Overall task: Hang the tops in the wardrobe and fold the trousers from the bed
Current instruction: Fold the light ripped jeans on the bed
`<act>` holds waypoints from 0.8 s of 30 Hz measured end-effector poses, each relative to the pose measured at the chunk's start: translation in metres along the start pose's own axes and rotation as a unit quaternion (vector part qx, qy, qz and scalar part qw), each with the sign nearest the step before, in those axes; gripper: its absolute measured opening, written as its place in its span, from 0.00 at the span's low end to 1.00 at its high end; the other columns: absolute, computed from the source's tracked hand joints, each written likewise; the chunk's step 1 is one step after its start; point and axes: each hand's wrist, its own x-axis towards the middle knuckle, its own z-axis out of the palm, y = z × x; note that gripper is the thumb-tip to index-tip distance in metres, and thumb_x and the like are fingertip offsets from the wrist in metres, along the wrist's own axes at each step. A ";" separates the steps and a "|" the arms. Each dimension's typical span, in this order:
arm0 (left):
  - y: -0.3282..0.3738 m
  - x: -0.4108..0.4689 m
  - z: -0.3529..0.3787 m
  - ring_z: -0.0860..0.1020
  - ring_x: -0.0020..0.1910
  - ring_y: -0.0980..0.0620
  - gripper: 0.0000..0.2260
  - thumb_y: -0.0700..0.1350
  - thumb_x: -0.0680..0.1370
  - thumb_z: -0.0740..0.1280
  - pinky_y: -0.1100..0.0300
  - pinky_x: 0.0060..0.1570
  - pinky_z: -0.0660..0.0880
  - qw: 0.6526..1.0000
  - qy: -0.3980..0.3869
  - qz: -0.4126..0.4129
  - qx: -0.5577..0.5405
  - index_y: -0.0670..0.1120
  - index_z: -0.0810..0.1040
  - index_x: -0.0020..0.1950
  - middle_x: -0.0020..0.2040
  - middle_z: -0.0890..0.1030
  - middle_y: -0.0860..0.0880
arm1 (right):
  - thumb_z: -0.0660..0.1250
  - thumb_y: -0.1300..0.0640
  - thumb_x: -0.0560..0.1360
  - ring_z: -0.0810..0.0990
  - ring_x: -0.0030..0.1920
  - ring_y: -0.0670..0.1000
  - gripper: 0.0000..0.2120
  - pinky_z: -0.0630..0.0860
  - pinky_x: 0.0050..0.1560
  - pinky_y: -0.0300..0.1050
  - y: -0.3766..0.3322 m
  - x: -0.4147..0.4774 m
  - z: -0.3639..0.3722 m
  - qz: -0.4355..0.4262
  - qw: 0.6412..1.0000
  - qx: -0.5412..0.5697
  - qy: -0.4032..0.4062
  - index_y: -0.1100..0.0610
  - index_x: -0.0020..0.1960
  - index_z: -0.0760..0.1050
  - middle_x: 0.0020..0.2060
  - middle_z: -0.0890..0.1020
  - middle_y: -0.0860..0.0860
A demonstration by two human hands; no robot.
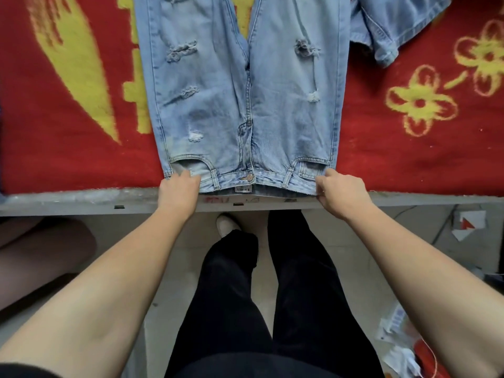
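Jeans point(272, 105) flat on red-and-yellow blanket point(68, 154), waistband corners tight in left hand point(178, 188) and right hand point(341, 193); pale floor point(368, 257) beneath.

Ripped jeans point(245, 91) flat on red blanket point(81, 159); left hand point(178, 186), right hand point(339, 190) grip waistband corners.

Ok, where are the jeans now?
Head view, centre: the jeans lie flat on the red blanket, waistband at its near edge, held by the left hand and right hand.
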 end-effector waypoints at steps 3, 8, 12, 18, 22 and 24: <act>0.001 -0.009 0.011 0.73 0.56 0.38 0.12 0.32 0.75 0.61 0.47 0.44 0.73 0.999 0.024 -0.003 -0.047 0.41 0.73 0.57 0.55 0.73 0.39 | 0.64 0.56 0.78 0.80 0.37 0.59 0.03 0.64 0.31 0.45 0.002 -0.009 0.017 0.006 0.999 -0.007 0.042 0.53 0.52 0.74 0.50 0.73 0.53; 0.008 -0.015 0.021 0.68 0.66 0.42 0.16 0.36 0.76 0.64 0.46 0.55 0.72 0.998 -0.064 -0.006 -0.012 0.44 0.73 0.64 0.64 0.71 0.43 | 0.63 0.50 0.80 0.80 0.53 0.57 0.12 0.72 0.43 0.48 -0.010 0.004 0.025 -0.015 0.993 -0.051 -0.109 0.50 0.62 0.77 0.60 0.73 0.53; 0.016 -0.006 0.004 0.73 0.61 0.43 0.14 0.47 0.76 0.64 0.48 0.57 0.70 0.999 -0.019 0.009 0.035 0.45 0.76 0.60 0.60 0.77 0.45 | 0.55 0.35 0.80 0.78 0.57 0.57 0.24 0.73 0.49 0.50 -0.013 0.017 0.017 -0.008 0.994 -0.048 -0.096 0.51 0.59 0.79 0.57 0.77 0.55; 0.036 0.034 -0.018 0.49 0.78 0.39 0.28 0.55 0.81 0.54 0.40 0.72 0.56 0.977 0.131 0.024 -0.165 0.49 0.53 0.80 0.80 0.47 0.40 | 0.56 0.45 0.79 0.63 0.73 0.65 0.28 0.68 0.68 0.59 -0.008 0.037 0.009 -0.057 0.988 0.018 0.140 0.55 0.76 0.63 0.75 0.58 0.64; 0.038 0.061 -0.021 0.41 0.79 0.42 0.29 0.58 0.83 0.49 0.37 0.75 0.49 0.983 -0.102 0.043 -0.149 0.54 0.42 0.80 0.80 0.38 0.45 | 0.53 0.39 0.81 0.48 0.79 0.62 0.33 0.53 0.76 0.57 -0.001 0.061 0.005 -0.062 0.998 -0.009 -0.023 0.49 0.81 0.47 0.80 0.45 0.58; 0.034 0.069 -0.030 0.42 0.79 0.42 0.29 0.57 0.82 0.51 0.38 0.74 0.52 0.980 -0.133 0.049 -0.141 0.54 0.43 0.80 0.80 0.40 0.45 | 0.55 0.38 0.80 0.50 0.78 0.62 0.34 0.56 0.74 0.56 0.001 0.069 -0.008 -0.068 0.995 -0.019 -0.066 0.47 0.80 0.47 0.80 0.47 0.56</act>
